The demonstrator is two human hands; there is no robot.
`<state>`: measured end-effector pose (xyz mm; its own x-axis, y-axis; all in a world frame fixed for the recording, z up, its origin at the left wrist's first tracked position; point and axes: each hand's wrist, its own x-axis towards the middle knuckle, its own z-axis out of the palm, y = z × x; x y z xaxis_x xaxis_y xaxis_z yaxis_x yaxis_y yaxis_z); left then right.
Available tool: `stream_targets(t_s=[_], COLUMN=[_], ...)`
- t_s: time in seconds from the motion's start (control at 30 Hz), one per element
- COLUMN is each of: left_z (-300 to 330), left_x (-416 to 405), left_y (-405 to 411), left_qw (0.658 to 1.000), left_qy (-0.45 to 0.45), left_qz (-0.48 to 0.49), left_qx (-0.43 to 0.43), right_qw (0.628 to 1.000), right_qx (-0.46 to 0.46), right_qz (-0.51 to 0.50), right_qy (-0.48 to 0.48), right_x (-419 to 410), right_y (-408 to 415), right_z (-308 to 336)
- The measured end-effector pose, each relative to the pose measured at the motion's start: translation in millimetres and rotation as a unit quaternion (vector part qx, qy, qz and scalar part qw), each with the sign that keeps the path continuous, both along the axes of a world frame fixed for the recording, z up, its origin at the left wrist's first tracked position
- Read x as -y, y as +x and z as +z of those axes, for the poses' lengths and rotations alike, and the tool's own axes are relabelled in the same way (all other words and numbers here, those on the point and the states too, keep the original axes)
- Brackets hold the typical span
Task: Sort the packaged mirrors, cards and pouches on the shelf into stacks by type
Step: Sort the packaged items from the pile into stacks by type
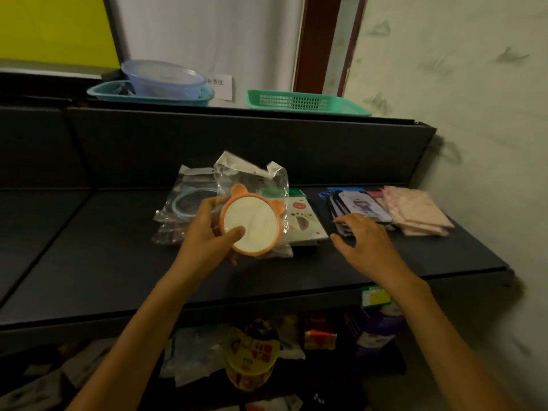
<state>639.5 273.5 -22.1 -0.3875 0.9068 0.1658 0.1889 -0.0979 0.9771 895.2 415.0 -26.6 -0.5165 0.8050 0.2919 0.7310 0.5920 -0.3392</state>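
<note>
Centrally, an orange bear-ear mirror [252,225] in clear pkg is gripped by left hand [207,232] above the shelf [103,262]. Right hand [366,235] w/ fingers spread, loose, is held over the card stack [360,207]; pink pouches [415,210] lie far right.

Two bare forearms, apparently sleeveless, ringless hands [213,229]
</note>
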Motion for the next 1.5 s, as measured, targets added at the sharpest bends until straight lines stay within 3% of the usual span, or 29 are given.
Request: stream_targets(t_s=[0.43,0.7,0.83,0.93,1.1,1.37,1.5], left_z=[26,23,24,24,18,24,25], left_x=[-10,-31,-36,-33,-27,-9,5], left_y=[-60,-103,-111,-115,-121,-133,-142], left_qw=[0.982,0.977,0.958,0.924,0.874,0.87,0.832], left_qy=[-0.025,-0.13,-0.165,-0.167,-0.186,-0.134,-0.116], left_qz=[0.174,0.144,0.148,0.161,0.154,0.116,0.11], left_qx=[-0.066,-0.09,-0.183,-0.303,-0.422,-0.461,-0.53], right_qw=[0.993,0.993,0.995,0.996,0.997,0.997,0.997], right_qx=[-0.004,-0.045,-0.057,-0.064,-0.058,-0.069,-0.071], right_qz=[0.116,0.106,0.086,0.064,0.038,0.023,0.037], right_qy=[0.018,-0.007,-0.013,-0.021,-0.023,0.0,0.011], right_x=[-36,-37,-32,-25,-13,6,14], right_y=[-80,-111,-120,-125,-129,-136,-145], right_z=[9,8,5,5,2,4,4])
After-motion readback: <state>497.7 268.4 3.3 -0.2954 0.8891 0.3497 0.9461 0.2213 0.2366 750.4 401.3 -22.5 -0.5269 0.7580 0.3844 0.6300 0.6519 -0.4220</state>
